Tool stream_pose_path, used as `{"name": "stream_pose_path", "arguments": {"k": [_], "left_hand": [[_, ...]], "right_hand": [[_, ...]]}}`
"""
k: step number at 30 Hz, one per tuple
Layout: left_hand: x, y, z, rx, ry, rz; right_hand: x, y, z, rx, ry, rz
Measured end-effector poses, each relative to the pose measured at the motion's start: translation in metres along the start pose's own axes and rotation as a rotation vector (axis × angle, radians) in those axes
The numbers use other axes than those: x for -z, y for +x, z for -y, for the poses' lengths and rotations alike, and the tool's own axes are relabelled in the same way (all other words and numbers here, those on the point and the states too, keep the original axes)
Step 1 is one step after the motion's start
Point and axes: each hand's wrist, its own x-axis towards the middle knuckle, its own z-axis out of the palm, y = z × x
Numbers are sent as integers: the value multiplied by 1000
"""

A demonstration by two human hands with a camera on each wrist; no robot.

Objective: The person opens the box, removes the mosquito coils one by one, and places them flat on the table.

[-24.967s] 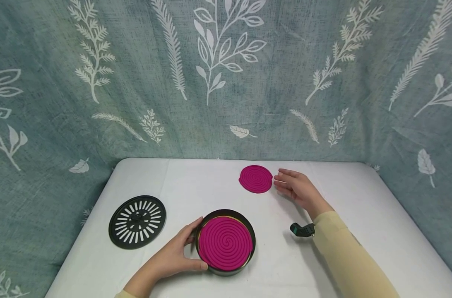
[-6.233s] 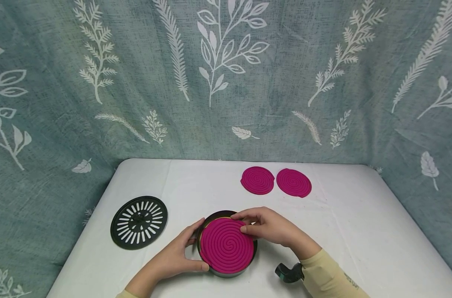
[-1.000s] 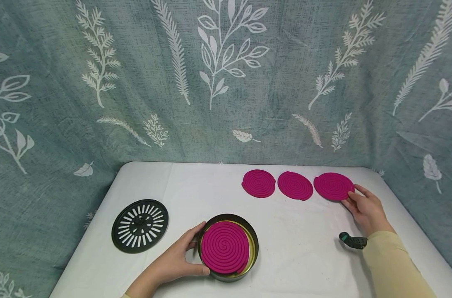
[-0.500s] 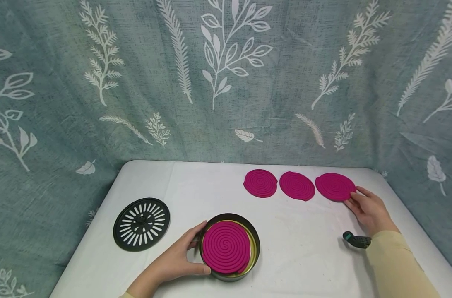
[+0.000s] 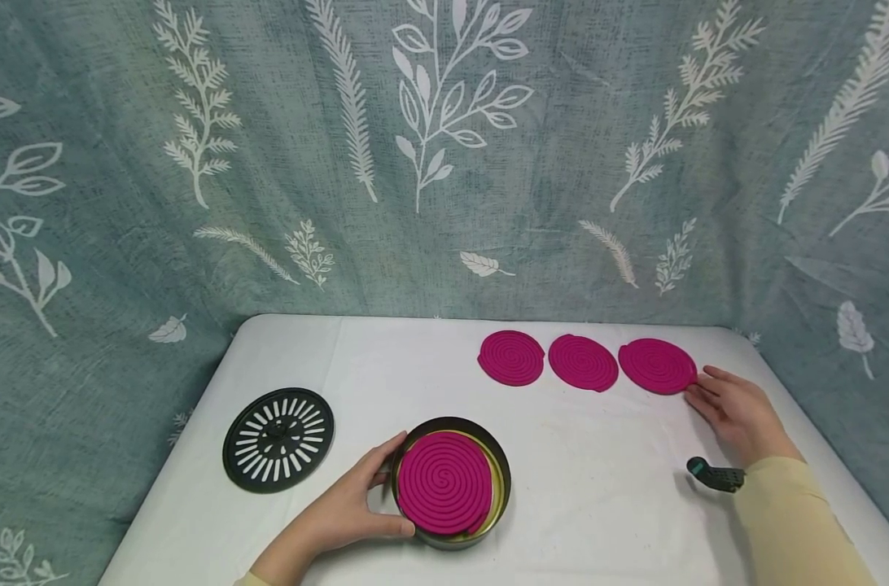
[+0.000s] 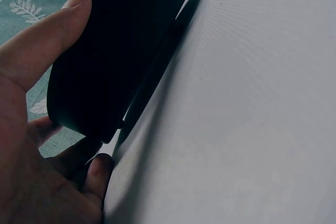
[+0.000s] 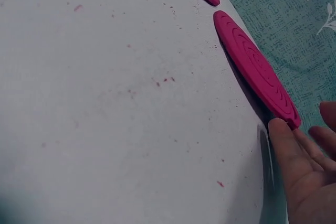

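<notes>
My left hand point(image 5: 349, 505) grips the side of a round dark tin point(image 5: 500, 456) with a yellowish inside, thumb at the near side and fingers behind. Inside the tin lies a magenta spiral-patterned coaster point(image 5: 444, 482). In the left wrist view the tin's dark wall point(image 6: 121, 40) fills the space between thumb and fingers. At the far right, my right hand point(image 5: 741, 411) has its loosely extended fingers at the edge of another magenta coaster point(image 5: 657, 366). The right wrist view shows a fingertip touching the near end of that coaster point(image 7: 257, 72), without a pinch.
Two more magenta coasters, one in the middle point(image 5: 583, 363) and one at the left point(image 5: 511, 358), lie in the same row along the table's back. A black slotted disc point(image 5: 250, 474) lies on the left of the white table point(image 5: 576, 513). Patterned cloth hangs behind.
Since 6 seconds ago, my right hand has carried a coaster from the tin to the row's right end. In the last half second its fingers loosened and drew slightly right. My left hand stayed.
</notes>
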Motion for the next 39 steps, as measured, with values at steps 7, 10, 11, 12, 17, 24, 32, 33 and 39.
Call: {"name": "stream_pose_path", "arguments": {"k": [7, 10, 11, 12, 17, 24, 32, 33, 39], "left_hand": [[2, 1, 1, 1, 1, -2], [1, 1, 2, 3, -3, -4], [1, 2, 2, 4, -5, -5], [1, 2, 3, 5, -6, -5], [1, 2, 3, 3, -7, -5], [0, 0, 2, 14, -3, -3], [0, -2, 3, 13, -5, 2], [0, -2, 3, 10, -5, 2], [0, 0, 2, 5, -6, 0]], "right_hand": [[3, -7, -1, 23, 37, 70], [4, -8, 0, 26, 35, 64], [4, -7, 0, 28, 34, 66], [5, -7, 0, 31, 31, 67], [9, -6, 1, 28, 26, 75], [12, -10, -1, 40, 93, 133], [-3, -24, -5, 131, 7, 147], [-7, -27, -5, 151, -23, 147], [-37, -46, -3, 241, -166, 177]]}}
